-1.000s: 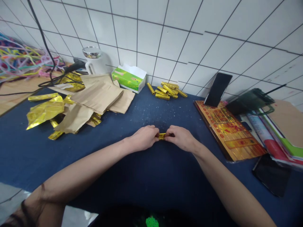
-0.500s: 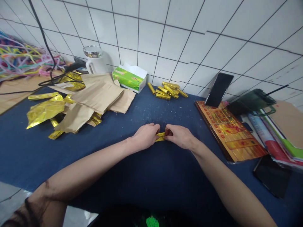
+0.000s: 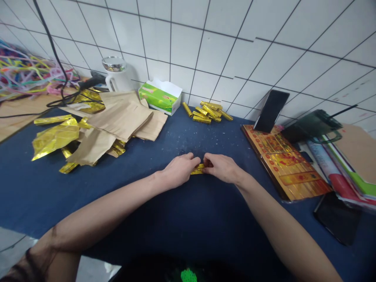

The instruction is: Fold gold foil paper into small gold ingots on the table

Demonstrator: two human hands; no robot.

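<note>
On the dark blue table cloth (image 3: 182, 219) my left hand (image 3: 178, 171) and my right hand (image 3: 222, 168) meet at the middle, both pinched on one small folded gold foil piece (image 3: 197, 169). Only a short strip of the foil shows between my fingertips; the rest is hidden under them. The piece lies low against the cloth. A pile of finished gold foil rolls (image 3: 207, 111) sits at the back by the tiled wall, well beyond my hands.
Brown paper sheets (image 3: 123, 117) and loose gold foil sheets (image 3: 55, 137) lie at the left. A green tissue box (image 3: 159, 98) and a white kettle (image 3: 119, 76) stand behind. At the right are a gold-printed paper stack (image 3: 286, 162), a propped phone (image 3: 270, 111) and another phone (image 3: 337, 217).
Both hands have shifted slightly away from me with the foil piece still pinched between them; the foil has turned a little and shows more to the left.
</note>
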